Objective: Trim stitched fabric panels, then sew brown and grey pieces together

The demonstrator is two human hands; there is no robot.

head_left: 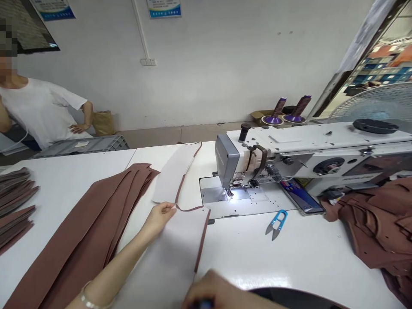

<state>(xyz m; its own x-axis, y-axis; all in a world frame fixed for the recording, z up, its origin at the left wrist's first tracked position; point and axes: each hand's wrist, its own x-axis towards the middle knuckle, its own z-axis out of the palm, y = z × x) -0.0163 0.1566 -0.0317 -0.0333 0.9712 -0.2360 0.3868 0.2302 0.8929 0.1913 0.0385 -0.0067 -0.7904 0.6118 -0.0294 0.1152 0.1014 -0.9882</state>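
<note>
the white sewing machine (305, 139) stands on the white table (238, 253), its lamp lit over the needle plate. to its left lie two pale panels (183, 240) edged in brown, meeting at a corner; the far one lies flat, the near one runs down toward the camera. the left hand (163, 213) pinches that corner between thumb and fingertips. the right hand (215, 292), nearer the camera than the machine, is blurred and curled around something dark; what it is cannot be told.

well left of the machine, beyond the table, is a grey crate (109, 143) with a paper label (82, 144) on top, too small to read; its contents cannot be made out. a brown bag (103, 123) stands behind it. behind the machine is an open cardboard box (257, 115), its inside hidden, beside two cones (278, 109) of dark thread on purple bases.

the machine's head bears small lettering, unreadable. two posters (165, 7) on the wall behind it carry blue bands and print too blurred to read. a phone (301, 197) lies under the machine's arm, blue snips (278, 221) just in front.

brown strips (96, 206) are stacked left of the panels, a brown heap (383, 219) lies at the machine's right, and a person (45, 107) in white is beyond the crate.
</note>
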